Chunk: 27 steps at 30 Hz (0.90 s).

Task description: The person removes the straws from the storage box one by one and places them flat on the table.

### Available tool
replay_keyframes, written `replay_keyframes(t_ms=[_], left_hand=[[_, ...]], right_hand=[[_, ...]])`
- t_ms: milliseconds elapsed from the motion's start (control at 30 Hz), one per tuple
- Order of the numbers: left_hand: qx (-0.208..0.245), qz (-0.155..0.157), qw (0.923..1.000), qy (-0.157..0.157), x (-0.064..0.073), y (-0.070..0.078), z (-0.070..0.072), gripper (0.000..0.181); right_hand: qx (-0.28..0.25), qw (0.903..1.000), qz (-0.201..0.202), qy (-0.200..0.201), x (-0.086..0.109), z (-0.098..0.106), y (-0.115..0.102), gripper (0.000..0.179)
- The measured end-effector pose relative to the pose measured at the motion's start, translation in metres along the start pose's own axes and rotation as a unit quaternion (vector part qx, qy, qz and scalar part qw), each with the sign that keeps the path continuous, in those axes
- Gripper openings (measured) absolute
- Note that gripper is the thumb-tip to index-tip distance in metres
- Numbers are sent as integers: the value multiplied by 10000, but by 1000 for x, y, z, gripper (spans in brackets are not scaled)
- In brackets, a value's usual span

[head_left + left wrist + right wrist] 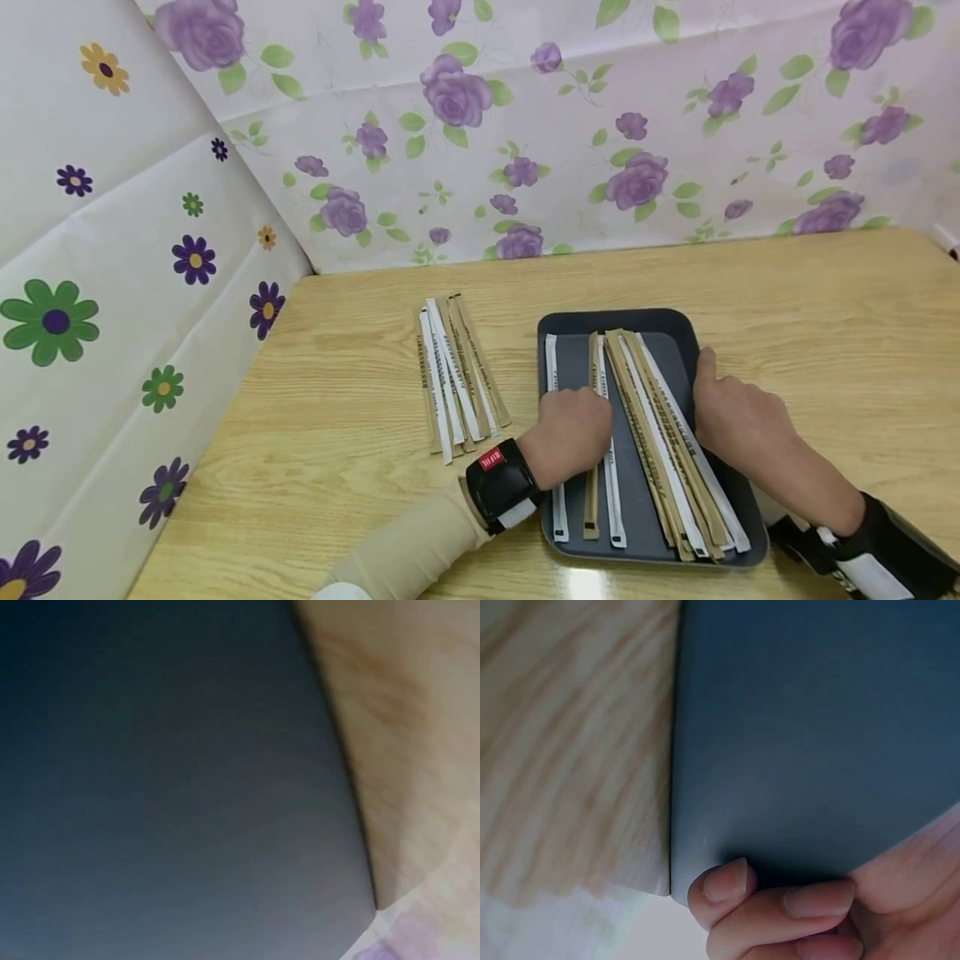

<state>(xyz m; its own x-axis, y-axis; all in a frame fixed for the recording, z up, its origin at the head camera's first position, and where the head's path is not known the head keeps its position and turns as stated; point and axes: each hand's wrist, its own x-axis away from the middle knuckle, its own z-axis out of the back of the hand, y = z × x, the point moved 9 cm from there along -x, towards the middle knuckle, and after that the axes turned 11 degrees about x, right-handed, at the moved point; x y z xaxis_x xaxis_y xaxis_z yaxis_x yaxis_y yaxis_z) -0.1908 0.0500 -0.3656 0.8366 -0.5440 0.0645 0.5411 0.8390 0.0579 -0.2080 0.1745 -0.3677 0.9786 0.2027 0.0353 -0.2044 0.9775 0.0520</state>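
In the head view, a dark grey tray (652,517) holds slim paper-wrapped straws, white and brown, with printing along them. A bundle of straws (678,450) fans along its right half. My left hand (573,429) reaches over the left rim with curled fingers, covering the middles of a white straw (615,508) and a brown straw (592,508). Its fingertips are hidden, so I cannot tell whether it pinches one. My right hand (742,417) grips the tray's right wall, thumb along the rim; its curled fingers (810,904) show against the tray's outside (817,742).
Left of the tray, a loose pile of white and brown straws (457,375) lies on the wooden table (322,392). Flowered sheets (570,150) stand behind the table and along its left side. The left wrist view shows mostly the tray's dark outer wall (187,780).
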Motion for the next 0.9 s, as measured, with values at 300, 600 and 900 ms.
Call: replay_keyframes(t_ms=[300,600,900], left_hand=[[410,53,9991,-114,-4,-5,1,52],[1585,148,9871,151,-1,-19,29,49],[1965,280,9794,362,3,-34,50,50]], right_hand=[[-1,9999,25,99,-1,2,0,66],[-19,9995,95,289,-1,5,-2,65],[-6,9998,63,205,-1,4,-1,66]])
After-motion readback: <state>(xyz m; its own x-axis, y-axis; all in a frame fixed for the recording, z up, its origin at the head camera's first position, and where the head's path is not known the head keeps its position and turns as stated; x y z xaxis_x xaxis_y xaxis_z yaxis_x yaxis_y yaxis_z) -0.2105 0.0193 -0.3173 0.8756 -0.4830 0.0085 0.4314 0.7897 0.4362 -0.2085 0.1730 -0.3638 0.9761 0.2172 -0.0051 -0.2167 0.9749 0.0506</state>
